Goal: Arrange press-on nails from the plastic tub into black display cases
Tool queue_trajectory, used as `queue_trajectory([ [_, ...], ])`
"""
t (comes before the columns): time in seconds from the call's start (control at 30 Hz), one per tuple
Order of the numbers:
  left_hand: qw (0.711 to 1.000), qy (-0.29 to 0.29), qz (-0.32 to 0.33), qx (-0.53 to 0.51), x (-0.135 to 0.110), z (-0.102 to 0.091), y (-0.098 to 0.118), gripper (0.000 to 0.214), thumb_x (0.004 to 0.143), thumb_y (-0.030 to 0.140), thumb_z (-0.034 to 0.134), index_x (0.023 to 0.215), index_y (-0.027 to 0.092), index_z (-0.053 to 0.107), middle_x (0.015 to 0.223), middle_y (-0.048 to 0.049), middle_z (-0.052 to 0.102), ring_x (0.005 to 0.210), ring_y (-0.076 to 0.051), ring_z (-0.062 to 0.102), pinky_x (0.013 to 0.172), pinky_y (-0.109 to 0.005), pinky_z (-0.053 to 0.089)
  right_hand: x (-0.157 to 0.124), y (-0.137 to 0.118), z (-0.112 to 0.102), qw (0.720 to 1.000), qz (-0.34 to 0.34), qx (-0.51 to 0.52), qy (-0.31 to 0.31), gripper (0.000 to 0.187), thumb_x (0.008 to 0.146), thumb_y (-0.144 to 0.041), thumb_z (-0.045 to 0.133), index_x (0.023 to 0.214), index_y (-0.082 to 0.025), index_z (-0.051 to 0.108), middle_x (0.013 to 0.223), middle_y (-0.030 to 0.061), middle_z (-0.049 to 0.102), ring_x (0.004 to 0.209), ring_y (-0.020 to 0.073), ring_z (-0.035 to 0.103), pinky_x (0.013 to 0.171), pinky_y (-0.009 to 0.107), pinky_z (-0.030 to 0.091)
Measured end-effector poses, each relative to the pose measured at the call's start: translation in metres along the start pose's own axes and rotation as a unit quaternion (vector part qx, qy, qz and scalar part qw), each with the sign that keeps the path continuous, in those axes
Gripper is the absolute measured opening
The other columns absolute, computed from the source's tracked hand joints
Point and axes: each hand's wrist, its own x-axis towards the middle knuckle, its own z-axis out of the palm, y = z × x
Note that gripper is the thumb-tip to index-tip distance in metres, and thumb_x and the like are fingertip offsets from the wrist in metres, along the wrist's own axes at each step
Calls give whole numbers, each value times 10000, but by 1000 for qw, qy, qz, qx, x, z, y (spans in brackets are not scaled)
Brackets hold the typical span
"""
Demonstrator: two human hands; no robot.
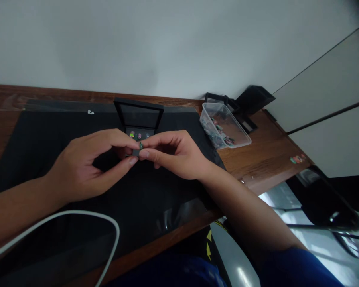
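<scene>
My left hand [85, 165] pinches a small dark grey block [136, 152] between thumb and fingers. Against it, the closed thumb and index finger of my right hand [181, 155] grip a tiny green piece [141, 146], whose kind I cannot make out. The fingertips of both hands almost meet, and whether the two pieces are joined is too small to tell. Just behind them stands a black case [140, 104] with its framed clear lid raised. Small colourful pieces [139, 136] sit in the case, partly hidden by my fingers.
A clear plastic tub [241, 146] of small mixed pieces stands on the wooden table [257, 137] at right, with black boxes [254, 99] behind it. A black mat [56, 127] lies beneath my hands. A white cable [77, 212] loops across the front left. A white scrap [90, 112] lies near the wall.
</scene>
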Motion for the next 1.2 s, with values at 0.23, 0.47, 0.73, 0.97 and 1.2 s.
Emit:
queue_trajectory([
  [0.23,1000,-1,-7,-13,2,0,2,126,1021,181,636,1094,280,663,901,27,725,763,-144,691,726,-308,577,-1,-3,-1,999,-40,-31,-12,318,836,-452,956,972,-176,873,940,44,854,833,143,760,766,249,618],
  [0.47,1000,-15,-1,-15,-1,0,1,121,1002,188,644,1062,291,667,880,23,720,748,-150,704,698,-321,569,-7,-8,-4,982,-83,-168,-27,301,940,-441,870,1076,-173,892,1000,73,874,785,144,748,733,252,577],
  [0.73,999,-37,24,-6,1,-1,-3,170,981,177,645,1087,304,683,921,7,759,775,-181,729,708,-333,602,-6,-8,-7,969,-109,-217,-37,301,994,-465,806,1073,-189,898,1005,60,876,831,154,770,740,243,561],
  [0.97,998,-53,32,23,-2,0,-9,187,1000,175,626,1137,289,682,982,12,772,828,-162,736,765,-284,589,-6,-10,-11,941,-162,-293,-48,274,1044,-428,750,1071,-201,902,992,66,874,826,150,782,787,241,558],
  [1.2,998,-61,9,22,-5,3,-10,166,1027,180,603,1144,287,655,928,14,723,753,-139,676,688,-273,529,-9,-15,-11,915,-160,-367,-54,274,1090,-397,681,1116,-223,892,966,62,860,891,168,797,835,251,555],
])
